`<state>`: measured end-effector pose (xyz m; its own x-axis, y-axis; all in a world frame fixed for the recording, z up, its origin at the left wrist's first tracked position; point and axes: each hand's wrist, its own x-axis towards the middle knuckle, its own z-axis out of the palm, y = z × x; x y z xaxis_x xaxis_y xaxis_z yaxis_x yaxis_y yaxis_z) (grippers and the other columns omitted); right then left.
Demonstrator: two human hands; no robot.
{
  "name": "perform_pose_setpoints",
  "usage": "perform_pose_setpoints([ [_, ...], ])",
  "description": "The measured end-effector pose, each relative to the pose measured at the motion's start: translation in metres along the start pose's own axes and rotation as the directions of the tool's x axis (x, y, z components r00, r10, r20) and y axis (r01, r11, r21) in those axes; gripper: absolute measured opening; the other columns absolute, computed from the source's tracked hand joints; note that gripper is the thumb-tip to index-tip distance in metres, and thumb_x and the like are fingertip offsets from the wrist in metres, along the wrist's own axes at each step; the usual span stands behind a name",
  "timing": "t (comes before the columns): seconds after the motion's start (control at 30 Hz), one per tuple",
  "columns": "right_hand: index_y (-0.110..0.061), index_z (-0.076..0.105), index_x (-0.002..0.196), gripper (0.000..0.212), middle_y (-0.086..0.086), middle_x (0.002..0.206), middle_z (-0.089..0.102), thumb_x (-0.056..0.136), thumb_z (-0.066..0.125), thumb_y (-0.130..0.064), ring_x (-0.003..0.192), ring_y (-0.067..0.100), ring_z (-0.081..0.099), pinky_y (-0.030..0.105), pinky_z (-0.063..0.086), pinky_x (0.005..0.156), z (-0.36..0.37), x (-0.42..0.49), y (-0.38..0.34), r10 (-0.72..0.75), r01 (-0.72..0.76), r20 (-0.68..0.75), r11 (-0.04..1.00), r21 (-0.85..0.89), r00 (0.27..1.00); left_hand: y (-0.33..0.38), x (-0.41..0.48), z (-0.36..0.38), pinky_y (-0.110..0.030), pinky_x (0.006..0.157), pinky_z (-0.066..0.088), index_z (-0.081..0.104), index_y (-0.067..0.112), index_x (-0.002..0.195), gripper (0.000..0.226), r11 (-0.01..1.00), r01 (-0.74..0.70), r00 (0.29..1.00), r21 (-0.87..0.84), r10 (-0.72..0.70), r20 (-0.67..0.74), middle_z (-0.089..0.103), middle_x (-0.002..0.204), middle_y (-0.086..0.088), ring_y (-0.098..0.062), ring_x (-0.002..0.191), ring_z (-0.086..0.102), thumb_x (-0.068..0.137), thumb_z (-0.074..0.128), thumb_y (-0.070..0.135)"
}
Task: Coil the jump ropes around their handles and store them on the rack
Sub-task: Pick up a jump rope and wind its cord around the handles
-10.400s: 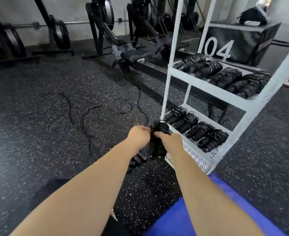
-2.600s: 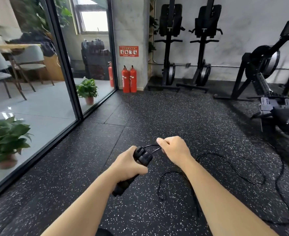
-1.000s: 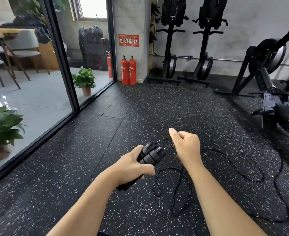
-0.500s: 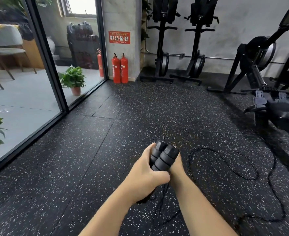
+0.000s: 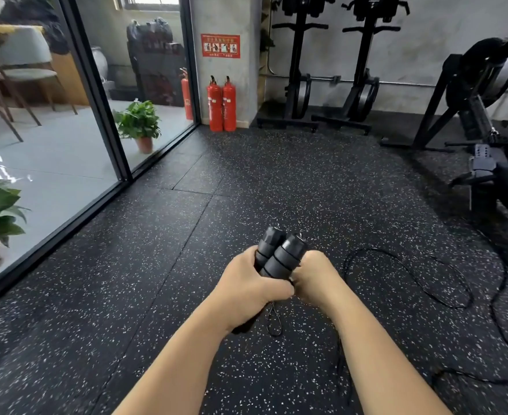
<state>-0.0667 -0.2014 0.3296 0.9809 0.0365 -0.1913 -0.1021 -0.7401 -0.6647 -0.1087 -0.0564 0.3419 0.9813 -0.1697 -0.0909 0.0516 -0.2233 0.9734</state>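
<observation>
Head view shows your left hand [image 5: 248, 290] clenched around two ribbed black foam handles [image 5: 278, 255] at 6 o'clock, your right hand [image 5: 314, 277] fisted beside them, its hold hidden, with the thin black cord [image 5: 468, 307] mostly uncoiled at 4 o'clock, racking undone.

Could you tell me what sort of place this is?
Most likely a gym: speckled rubber floor, a rowing machine at right, more black machines against the far wall, and jump rope handles in both hands.
</observation>
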Motion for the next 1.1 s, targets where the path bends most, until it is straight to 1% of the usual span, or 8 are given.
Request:
perform_pose_setpoints([
  [0.1, -0.015, 0.047, 0.049, 0.047, 0.000, 0.050, 0.046, 0.089, 0.057, -0.038, 0.053, 0.021, 0.042, 0.030, 0.031, 0.054, -0.008, -0.012, -0.003, -0.003, -0.007, -0.079, 0.992, -0.127, 0.997, -0.003, 0.003, -0.009, -0.021, 0.050, 0.037, 0.056, 0.019, 0.084, 0.031, 0.995, 0.060, 0.985, 0.086, -0.045, -0.168, 0.056, 0.058, 0.011, -0.008, 0.048, 0.048, 0.062, 0.077, 0.013],
  [0.23, -0.015, 0.046, 0.052, 0.054, -0.001, 0.055, 0.056, 0.094, 0.049, -0.049, 0.056, 0.018, 0.054, 0.029, 0.043, 0.059, -0.029, -0.029, -0.014, -0.174, 0.095, -0.237, 0.945, -0.312, 0.956, -0.013, 0.006, -0.028, -0.036, 0.072, 0.056, 0.057, 0.029, 0.095, 0.049, 0.928, 0.203, 0.948, 0.313, -0.106, -0.301, 0.072, 0.087, 0.016, -0.014, 0.073, 0.067, 0.048, 0.065, 0.036],
  [0.4, -0.016, 0.031, 0.051, 0.057, -0.004, 0.048, 0.038, 0.096, 0.043, -0.047, 0.050, 0.018, 0.041, 0.027, 0.025, 0.047, -0.026, -0.038, -0.027, -0.516, 0.298, -0.268, 0.766, -0.570, 0.814, -0.012, 0.004, -0.025, -0.030, 0.062, 0.041, 0.047, 0.024, 0.096, 0.030, 0.665, 0.241, 0.944, 0.707, 0.009, -0.330, 0.059, 0.080, 0.010, -0.020, 0.076, 0.060, 0.075, 0.065, 0.034],
  [0.6, -0.022, 0.007, 0.050, 0.063, -0.007, 0.043, 0.015, 0.087, 0.054, -0.042, 0.038, 0.018, 0.028, 0.017, 0.007, 0.044, -0.025, -0.031, -0.026, -0.689, 0.377, -0.303, 0.651, -0.659, 0.659, -0.016, -0.005, -0.013, -0.031, 0.059, 0.031, 0.035, 0.026, 0.091, 0.028, 0.241, -0.028, 0.979, 0.970, 0.201, -0.022, 0.045, 0.075, 0.008, -0.023, 0.075, 0.056, 0.080, 0.059, 0.031],
  [0.73, -0.015, 0.022, 0.045, 0.067, -0.002, 0.043, 0.030, 0.095, 0.048, -0.051, 0.045, 0.020, 0.036, 0.027, 0.024, 0.045, -0.020, -0.024, -0.017, -0.638, 0.430, -0.237, 0.703, -0.566, 0.733, -0.022, -0.007, -0.005, -0.033, 0.073, 0.039, 0.037, 0.032, 0.093, 0.022, 0.113, -0.367, 0.902, 0.923, 0.286, 0.323, 0.047, 0.080, 0.010, -0.019, 0.090, 0.060, 0.083, 0.056, 0.037],
  [0.9, -0.010, 0.037, 0.046, 0.064, -0.004, 0.040, 0.031, 0.089, 0.057, -0.054, 0.039, 0.013, 0.029, 0.031, 0.030, 0.053, -0.021, -0.013, 0.002, -0.392, 0.392, -0.146, 0.919, -0.034, 0.908, -0.022, -0.005, -0.011, -0.033, 0.067, 0.040, 0.033, 0.034, 0.078, 0.022, 0.241, -0.536, 0.804, 0.809, 0.438, 0.403, 0.044, 0.067, 0.013, -0.018, 0.070, 0.055, 0.074, 0.054, 0.040],
  [1.0, -0.007, 0.042, 0.051, 0.060, 0.003, 0.047, 0.031, 0.090, 0.060, -0.048, 0.043, 0.016, 0.026, 0.029, 0.025, 0.052, -0.020, -0.010, 0.008, -0.257, 0.269, -0.080, 0.930, 0.249, 0.963, -0.019, -0.009, -0.007, -0.031, 0.064, 0.037, 0.036, 0.034, 0.078, 0.027, 0.393, -0.502, 0.835, 0.771, 0.452, 0.314, 0.043, 0.067, 0.017, -0.015, 0.070, 0.053, 0.067, 0.058, 0.042],
  [1.1, -0.017, 0.035, 0.051, 0.052, 0.000, 0.050, 0.034, 0.096, 0.055, -0.032, 0.044, 0.013, 0.028, 0.029, 0.027, 0.048, -0.016, -0.006, 0.010, -0.132, 0.136, -0.036, 0.958, 0.253, 0.991, -0.014, -0.010, -0.004, -0.032, 0.065, 0.044, 0.048, 0.029, 0.085, 0.033, 0.621, -0.340, 0.915, 0.706, 0.394, 0.093, 0.058, 0.073, 0.014, -0.012, 0.073, 0.057, 0.063, 0.072, 0.039],
])
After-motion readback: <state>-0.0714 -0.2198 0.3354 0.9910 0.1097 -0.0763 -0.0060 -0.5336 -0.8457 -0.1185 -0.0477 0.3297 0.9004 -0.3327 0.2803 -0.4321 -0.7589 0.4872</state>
